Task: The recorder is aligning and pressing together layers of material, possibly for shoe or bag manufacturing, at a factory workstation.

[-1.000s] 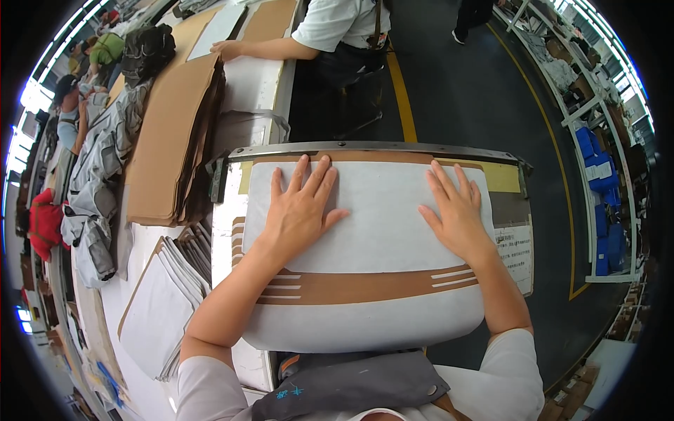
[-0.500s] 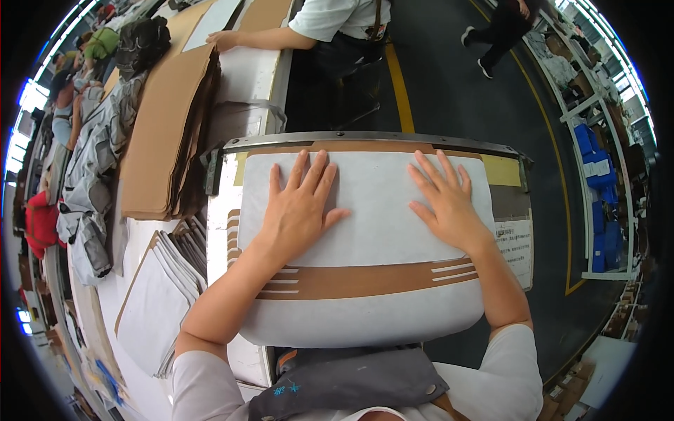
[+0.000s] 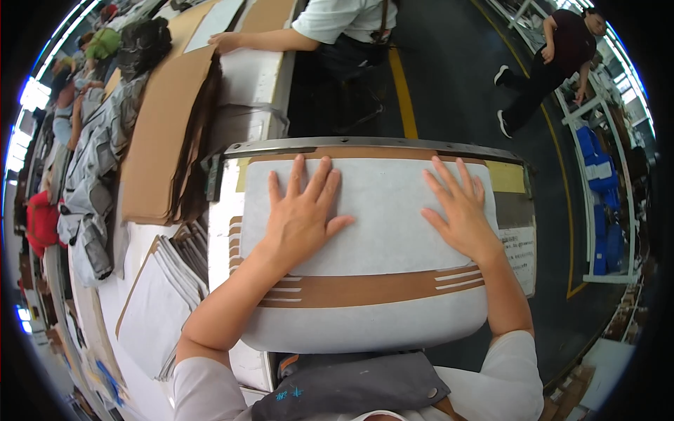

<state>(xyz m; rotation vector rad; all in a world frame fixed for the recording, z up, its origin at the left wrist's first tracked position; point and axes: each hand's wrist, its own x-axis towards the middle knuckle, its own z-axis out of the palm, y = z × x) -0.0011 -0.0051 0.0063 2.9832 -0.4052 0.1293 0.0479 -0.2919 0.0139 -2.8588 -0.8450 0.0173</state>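
White sheet (image 3: 382, 217): centre of frame, lying flat.
Your left hand (image 3: 298, 221): open, fingers spread on it.
Your right hand (image 3: 460, 217): open too.
Brown panel (image 3: 372, 289): could skew near the metal bar (image 3: 365, 143) if you push unevenly.

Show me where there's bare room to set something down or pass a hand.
A patch of white tabletop looks bare right of the brown stack, just this side of the co-worker's forearm. The white sheet is uncovered between the left hand and right hand. It's crowded farther left: brown stack, white pile, grey cloth.
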